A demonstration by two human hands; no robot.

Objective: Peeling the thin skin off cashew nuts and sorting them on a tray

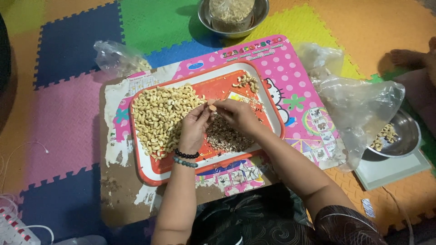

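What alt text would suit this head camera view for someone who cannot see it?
Two hands, left hand and right hand, hold one cashew over an orange tray with a cashew pile and dark husk scraps.

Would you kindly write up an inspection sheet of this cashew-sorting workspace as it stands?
Surface: worn pink dotted board on coloured foam floor mats.
Job's things: orange tray holding a cashew pile, dark husk scraps and a few peeled nuts.
Clutter: plastic bags, a steel bowl with a bag inside, a steel bowl with nuts on a pale lid.
Grippers: left hand and right hand pinch one cashew together; bead bracelets on the left wrist.
Cables: white cords and a power strip at the left.
Surroundings: another person's foot at the right.
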